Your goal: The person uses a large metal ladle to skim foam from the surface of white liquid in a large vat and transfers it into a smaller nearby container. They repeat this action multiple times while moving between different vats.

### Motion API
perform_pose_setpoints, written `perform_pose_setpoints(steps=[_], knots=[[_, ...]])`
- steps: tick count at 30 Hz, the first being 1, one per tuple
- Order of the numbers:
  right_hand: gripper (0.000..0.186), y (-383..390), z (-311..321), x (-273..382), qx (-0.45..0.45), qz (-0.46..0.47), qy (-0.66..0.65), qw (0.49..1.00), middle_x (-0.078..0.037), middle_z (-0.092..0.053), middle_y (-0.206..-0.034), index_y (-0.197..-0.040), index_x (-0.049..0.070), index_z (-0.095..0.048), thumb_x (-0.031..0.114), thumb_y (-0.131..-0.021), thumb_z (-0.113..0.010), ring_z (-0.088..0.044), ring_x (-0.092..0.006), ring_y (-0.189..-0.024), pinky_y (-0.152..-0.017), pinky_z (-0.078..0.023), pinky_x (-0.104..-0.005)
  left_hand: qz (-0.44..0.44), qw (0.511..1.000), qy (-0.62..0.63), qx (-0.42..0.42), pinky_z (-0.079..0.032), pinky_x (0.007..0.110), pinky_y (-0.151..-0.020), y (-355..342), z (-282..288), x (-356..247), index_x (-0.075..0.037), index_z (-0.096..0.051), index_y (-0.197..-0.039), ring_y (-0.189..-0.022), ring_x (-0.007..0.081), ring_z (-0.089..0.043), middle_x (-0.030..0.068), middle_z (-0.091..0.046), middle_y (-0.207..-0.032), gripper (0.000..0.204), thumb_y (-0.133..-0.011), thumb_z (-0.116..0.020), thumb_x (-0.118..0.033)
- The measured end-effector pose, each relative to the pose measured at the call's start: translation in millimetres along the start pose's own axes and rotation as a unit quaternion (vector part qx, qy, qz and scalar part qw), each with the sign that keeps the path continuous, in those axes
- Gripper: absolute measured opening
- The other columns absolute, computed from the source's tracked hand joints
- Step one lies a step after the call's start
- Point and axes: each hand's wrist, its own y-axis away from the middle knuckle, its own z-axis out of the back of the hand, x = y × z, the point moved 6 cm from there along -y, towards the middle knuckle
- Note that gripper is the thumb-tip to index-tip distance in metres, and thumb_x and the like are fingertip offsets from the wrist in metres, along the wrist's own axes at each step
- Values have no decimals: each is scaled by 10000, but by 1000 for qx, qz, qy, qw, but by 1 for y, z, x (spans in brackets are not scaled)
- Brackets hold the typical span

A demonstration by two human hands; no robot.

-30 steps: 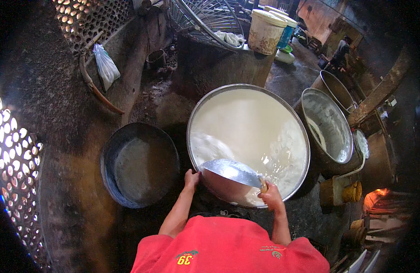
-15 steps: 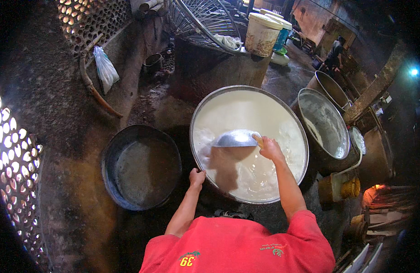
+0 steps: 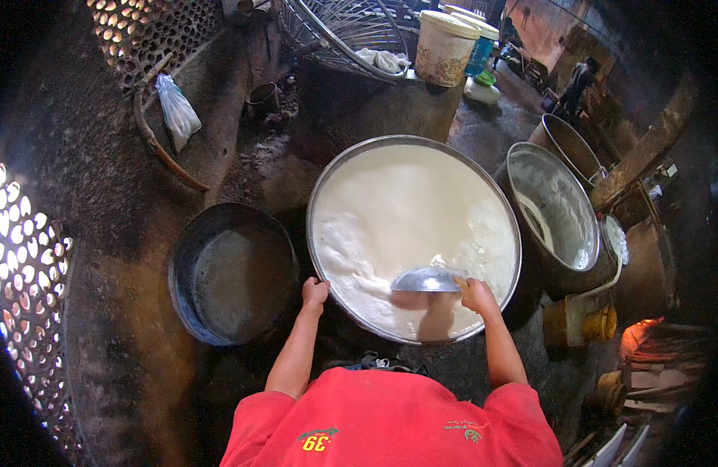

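Observation:
A wide round metal vat [image 3: 409,139] stands before me, full of creamy white liquid [image 3: 398,202] with foam along its left and right sides. My right hand [image 3: 477,295] is closed round the short wooden handle of a metal scoop [image 3: 425,281]. The scoop's rounded bowl is in the near part of the liquid, so its lower side cannot be made out. My left hand [image 3: 316,291] is closed on the vat's rim at the near left.
A dark round tub [image 3: 234,288] sits left of the vat. To the right stand a tall metal vat [image 3: 553,206], a yellow bucket [image 3: 598,324] and a glowing fire [image 3: 643,331]. Lidded buckets [image 3: 446,50] stand on a ledge ahead. A person [image 3: 578,86] is far right.
My right hand has drawn the scoop toward me through the liquid, from the vat's middle to its near part. My left hand stays on the rim.

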Motion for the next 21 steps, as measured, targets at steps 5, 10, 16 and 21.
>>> perform_pose_setpoints(steps=[5,10,16,21], knots=[[380,58,57,-12,74,-20,-20,997,-232,-643,-1003,-1121,69,-597,105,-743,-573,-604,-428,-945,-836,-491,-485,28,999,-23,-11,-466,367,-783,9,5,-6,41,-642,-991,-914,272,-634,182,-675,-981,277,-773,-683,-124],[419,89,88,-75,-6,-8,-62,998,-225,-649,-920,-1054,40,-598,63,-640,-659,-635,-388,-867,-761,-510,-450,-5,998,-58,-33,-412,373,-517,1,1,-2,17,-633,-958,-684,209,-567,106,-625,-815,217,-818,-620,-148],[548,102,152,-111,-42,-17,-204,978,-153,-647,-818,-1124,40,-593,-4,-590,-708,-643,-257,-696,-646,-512,-363,-10,985,-153,-83,-438,391,-535,-15,5,12,2,-643,-966,-671,239,-589,121,-638,-808,236,-821,-625,-184],[564,65,158,-123,-209,-22,-270,940,-141,-667,-861,-1182,38,-578,-29,-633,-687,-646,-226,-728,-667,-519,-346,52,983,-145,-101,-467,411,-838,10,3,-11,19,-663,-966,-1016,362,-613,233,-646,-1056,317,-731,-601,-184]])
